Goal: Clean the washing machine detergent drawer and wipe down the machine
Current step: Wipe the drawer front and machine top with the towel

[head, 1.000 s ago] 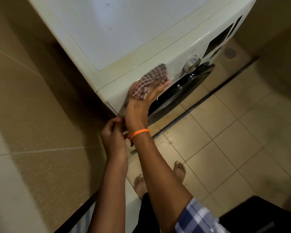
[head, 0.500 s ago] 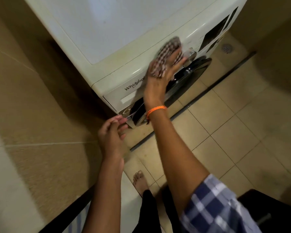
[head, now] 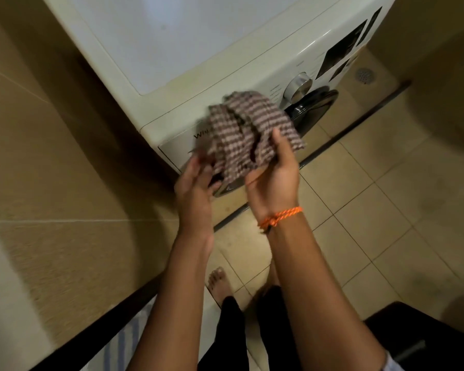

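Head view: right hand (head: 275,180) grips checked cloth (head: 248,135); left hand (head: 196,183) (blurred) touches it, fingers straight.

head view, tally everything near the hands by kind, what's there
White front-loading washing machine: 1
Brown-and-white checked cloth: 1
Silver round control dial: 1
Hands, left hand and right hand: 2
Orange braided wristband: 1
Total: 6

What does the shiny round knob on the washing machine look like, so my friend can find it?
Start at the big white washing machine and look along its front panel. Right of the checked cloth, above the dark door, sits the knob. It is the only shiny silver round thing there.
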A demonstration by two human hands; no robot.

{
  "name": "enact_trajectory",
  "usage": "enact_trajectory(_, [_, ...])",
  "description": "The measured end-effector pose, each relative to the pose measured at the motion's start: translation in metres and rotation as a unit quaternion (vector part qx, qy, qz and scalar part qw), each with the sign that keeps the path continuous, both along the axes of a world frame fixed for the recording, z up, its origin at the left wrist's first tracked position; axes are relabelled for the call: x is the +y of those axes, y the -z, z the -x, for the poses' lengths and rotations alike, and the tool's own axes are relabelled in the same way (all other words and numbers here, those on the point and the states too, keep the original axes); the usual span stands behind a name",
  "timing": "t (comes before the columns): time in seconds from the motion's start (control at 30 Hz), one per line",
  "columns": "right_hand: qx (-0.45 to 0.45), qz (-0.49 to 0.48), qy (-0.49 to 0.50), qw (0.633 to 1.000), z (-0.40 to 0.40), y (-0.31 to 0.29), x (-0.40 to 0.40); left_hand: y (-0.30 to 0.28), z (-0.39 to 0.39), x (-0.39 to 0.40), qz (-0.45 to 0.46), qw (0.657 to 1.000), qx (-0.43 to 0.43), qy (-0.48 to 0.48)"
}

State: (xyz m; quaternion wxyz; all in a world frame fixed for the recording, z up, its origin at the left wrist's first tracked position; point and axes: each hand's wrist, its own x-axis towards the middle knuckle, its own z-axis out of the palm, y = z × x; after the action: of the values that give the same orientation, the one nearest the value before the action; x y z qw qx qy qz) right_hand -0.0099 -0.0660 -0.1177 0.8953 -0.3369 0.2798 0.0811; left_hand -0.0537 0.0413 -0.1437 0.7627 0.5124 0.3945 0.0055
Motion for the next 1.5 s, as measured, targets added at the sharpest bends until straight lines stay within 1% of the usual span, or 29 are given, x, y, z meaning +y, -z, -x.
enact_trajectory(0.03, [0.011, 0.032, 0.026, 0.999, -0.01, -0.001, -0.009, -0.003, -0.006, -0.004, 0.034, 0.999, -0.025, -0.006])
enact_trajectory(0.1, [0.03, 0.098, 0.054, 0.993, -0.026, -0.001, -0.021, -0.014, -0.018, -0.008, 0.126, 0.989, -0.05, -0.055])
enact_trajectory(0.17, [0.055, 0.156, 0.043, 0.985, -0.032, 0.0, -0.027, -0.018, -0.025, -0.008, 0.232, 0.964, -0.06, -0.118])
enact_trajectory(0.2, [0.064, 0.177, 0.027, 0.982, -0.03, 0.001, -0.029, -0.02, -0.028, -0.009, 0.251, 0.956, -0.056, -0.141])
enact_trajectory(0.27, [0.099, 0.198, -0.019, 0.975, -0.023, 0.003, -0.03, -0.026, -0.032, -0.012, 0.268, 0.947, -0.05, -0.167])
enact_trajectory(0.33, [0.129, 0.191, -0.067, 0.971, -0.013, 0.002, -0.028, -0.025, -0.034, -0.016, 0.28, 0.94, -0.059, -0.184])
enact_trajectory(0.4, [0.113, 0.218, -0.1, 0.964, -0.006, 0.001, -0.025, -0.027, -0.033, -0.019, 0.276, 0.941, -0.067, -0.187])
enact_trajectory(0.47, [0.087, 0.269, -0.125, 0.951, -0.007, -0.002, -0.019, -0.031, -0.027, -0.026, 0.261, 0.948, -0.068, -0.172])
enact_trajectory(0.5, [0.088, 0.297, -0.132, 0.942, -0.011, -0.002, -0.017, -0.031, -0.023, -0.031, 0.254, 0.95, -0.063, -0.17])
enact_trajectory(0.57, [0.119, 0.333, -0.122, 0.927, -0.016, 0.0, -0.017, -0.03, -0.013, -0.042, 0.253, 0.95, -0.053, -0.177])
enact_trajectory(0.6, [0.144, 0.328, -0.111, 0.927, -0.017, 0.002, -0.018, -0.03, -0.008, -0.046, 0.257, 0.947, -0.054, -0.183])
enact_trajectory(0.63, [0.164, 0.298, -0.101, 0.935, -0.017, 0.006, -0.02, -0.029, -0.005, -0.048, 0.261, 0.945, -0.059, -0.19])
enact_trajectory(0.67, [0.178, 0.247, -0.092, 0.948, -0.014, 0.008, -0.022, -0.028, -0.004, -0.049, 0.264, 0.942, -0.067, -0.197])
enact_trajectory(0.73, [0.176, 0.1, -0.1, 0.974, -0.002, 0.014, -0.027, -0.028, -0.005, -0.05, 0.268, 0.936, -0.081, -0.213])
enact_trajectory(0.77, [0.169, 0.036, -0.102, 0.98, 0.005, 0.016, -0.029, -0.028, -0.006, -0.05, 0.267, 0.935, -0.079, -0.22])
enact_trajectory(0.83, [0.172, -0.057, -0.104, 0.978, 0.014, 0.018, -0.033, -0.028, -0.001, -0.054, 0.275, 0.931, -0.066, -0.229])
enact_trajectory(0.93, [0.173, -0.114, -0.113, 0.972, 0.022, 0.021, -0.045, -0.03, 0.012, -0.066, 0.284, 0.933, -0.042, -0.219])
enact_trajectory(1.03, [0.175, -0.126, -0.104, 0.971, 0.035, 0.021, -0.058, -0.036, 0.028, -0.082, 0.274, 0.94, -0.018, -0.201])
enact_trajectory(1.17, [0.197, -0.12, -0.073, 0.97, 0.061, 0.03, -0.074, -0.039, 0.055, -0.104, 0.279, 0.941, -0.004, -0.19])
enact_trajectory(1.27, [0.207, -0.087, -0.059, 0.973, 0.068, 0.032, -0.078, -0.037, 0.061, -0.107, 0.281, 0.939, -0.003, -0.199])
enact_trajectory(1.37, [0.224, -0.024, -0.052, 0.973, 0.059, 0.028, -0.076, -0.036, 0.061, -0.105, 0.277, 0.942, -0.002, -0.19])
enact_trajectory(1.43, [0.238, 0.044, -0.048, 0.969, 0.056, 0.028, -0.074, -0.033, 0.063, -0.106, 0.273, 0.946, 0.002, -0.178])
enact_trajectory(1.5, [0.226, 0.12, -0.049, 0.965, 0.059, 0.032, -0.076, -0.032, 0.068, -0.109, 0.263, 0.952, 0.004, -0.156])
